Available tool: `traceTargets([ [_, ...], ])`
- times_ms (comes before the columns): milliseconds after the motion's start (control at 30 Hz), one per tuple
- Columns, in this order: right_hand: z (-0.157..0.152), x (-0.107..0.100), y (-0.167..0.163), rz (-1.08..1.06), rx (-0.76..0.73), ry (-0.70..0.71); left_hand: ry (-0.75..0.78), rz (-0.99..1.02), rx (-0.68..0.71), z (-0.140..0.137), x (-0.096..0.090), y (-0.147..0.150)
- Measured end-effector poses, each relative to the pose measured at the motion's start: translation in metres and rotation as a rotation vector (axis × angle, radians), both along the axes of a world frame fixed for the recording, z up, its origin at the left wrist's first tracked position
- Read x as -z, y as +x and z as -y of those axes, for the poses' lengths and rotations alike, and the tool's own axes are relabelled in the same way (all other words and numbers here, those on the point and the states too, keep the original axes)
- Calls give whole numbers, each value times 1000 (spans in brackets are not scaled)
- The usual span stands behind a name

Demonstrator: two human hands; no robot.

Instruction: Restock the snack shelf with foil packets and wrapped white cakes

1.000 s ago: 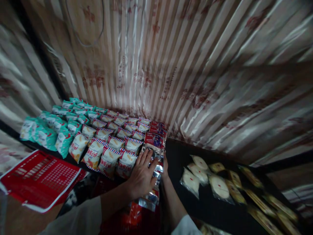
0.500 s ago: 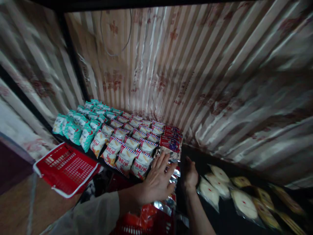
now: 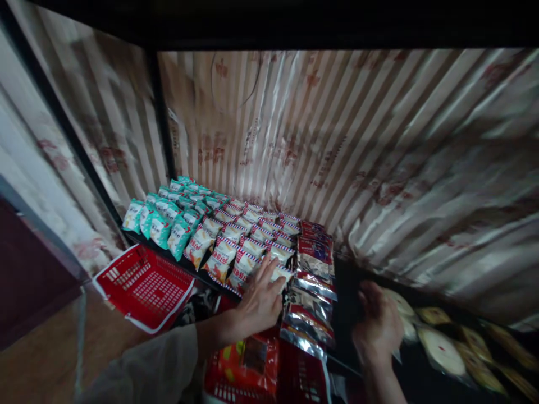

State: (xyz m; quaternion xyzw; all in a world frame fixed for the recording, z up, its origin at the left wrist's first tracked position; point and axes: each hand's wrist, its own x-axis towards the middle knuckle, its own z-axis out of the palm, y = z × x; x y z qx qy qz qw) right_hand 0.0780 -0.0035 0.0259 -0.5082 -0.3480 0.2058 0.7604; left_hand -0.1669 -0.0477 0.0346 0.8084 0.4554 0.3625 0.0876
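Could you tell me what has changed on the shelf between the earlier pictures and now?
The right hand has left the silver-and-red packets and moved right to the round pale packs. The left hand still rests flat by the packets' left edge, against the white snack bags. The bags, green packs and red basket lie as before.

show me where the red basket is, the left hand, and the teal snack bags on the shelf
red basket [image 3: 145, 286], head view, on its mesh floor.
left hand [image 3: 261, 297], head view, on the back of the hand.
teal snack bags [image 3: 162, 216], head view, on a front bag's face.
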Motion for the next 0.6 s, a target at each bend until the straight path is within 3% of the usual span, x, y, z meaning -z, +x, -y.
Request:
traceTargets([
  [167, 20, -34, -45, -44, -44, 28, -11, 5, -25, 6, 4, -39],
  [300, 32, -50, -81, -17, -114, -28, 3, -9, -62, 7, 7, -68],
  [600, 20, -40, -148, 218, -364, -302, 22, -127, -183, -16, 19, -134],
])
